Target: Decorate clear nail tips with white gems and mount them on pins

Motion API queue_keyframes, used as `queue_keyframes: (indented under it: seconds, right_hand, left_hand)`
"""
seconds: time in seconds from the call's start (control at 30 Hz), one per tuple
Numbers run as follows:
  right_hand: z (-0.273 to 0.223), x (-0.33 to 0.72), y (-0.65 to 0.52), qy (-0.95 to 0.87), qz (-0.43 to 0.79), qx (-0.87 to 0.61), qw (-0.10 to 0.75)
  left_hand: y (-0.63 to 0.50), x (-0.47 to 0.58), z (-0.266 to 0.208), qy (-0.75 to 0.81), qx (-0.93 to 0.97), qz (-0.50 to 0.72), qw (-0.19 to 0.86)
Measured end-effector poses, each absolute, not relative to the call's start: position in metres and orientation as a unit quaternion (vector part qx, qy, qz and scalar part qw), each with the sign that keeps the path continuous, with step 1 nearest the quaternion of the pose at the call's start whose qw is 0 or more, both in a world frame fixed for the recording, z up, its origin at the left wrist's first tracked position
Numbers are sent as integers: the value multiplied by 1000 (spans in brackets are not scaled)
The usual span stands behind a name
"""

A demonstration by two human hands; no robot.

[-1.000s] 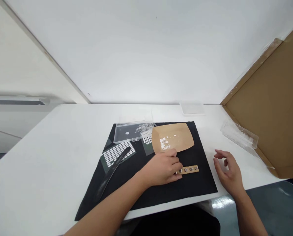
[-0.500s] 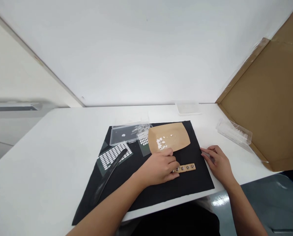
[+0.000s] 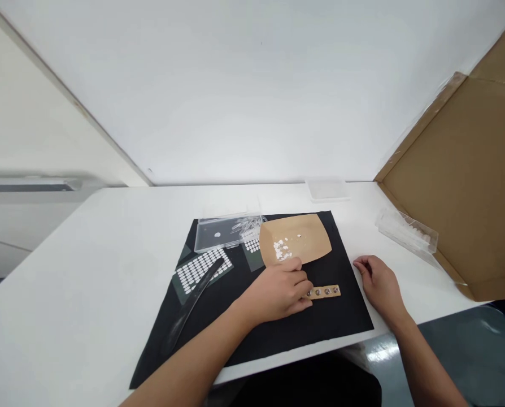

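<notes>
My left hand (image 3: 278,289) lies over the black mat, its fingers closed around the left end of a tan strip (image 3: 331,291). Several small round metal pieces sit in a row along that strip; its left part is hidden beneath my fingers. Just right of the mat's edge, my right hand (image 3: 379,285) rests on the white table with fingers curled and thumb and fingertips together. Whatever may be between them cannot be made out. Behind my left hand stands a brown paper tray (image 3: 312,244) holding scattered white bits (image 3: 280,249).
A dark curved strap-like piece (image 3: 193,297) crosses a sheet of white oval stickers (image 3: 205,268) on the black mat (image 3: 252,347). Behind lies an open clear case (image 3: 205,237) with thin clear pieces. A clear box (image 3: 407,230) stands right, near a large cardboard panel (image 3: 473,192).
My right hand's fingers have curled in and drawn together, shifting slightly away from the mat's edge. My left hand stays on the tan strip. The whole view has shifted slightly.
</notes>
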State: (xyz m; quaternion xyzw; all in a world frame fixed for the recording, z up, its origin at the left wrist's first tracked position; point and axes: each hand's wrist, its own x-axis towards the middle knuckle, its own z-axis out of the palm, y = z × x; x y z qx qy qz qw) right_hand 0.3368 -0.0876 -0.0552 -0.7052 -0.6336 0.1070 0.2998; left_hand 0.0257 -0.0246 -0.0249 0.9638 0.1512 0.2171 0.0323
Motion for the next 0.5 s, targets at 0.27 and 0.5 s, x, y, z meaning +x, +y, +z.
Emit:
queue_keyframes:
  seconds: [0.27, 0.5]
  right_hand:
    - [22, 300, -61, -676, 283, -607, 306]
    - [39, 253, -12, -719, 460, -446, 270]
  left_hand:
    - [-26, 29, -12, 182, 917, 354, -7]
    - [-21, 24, -11, 279, 855, 437, 3]
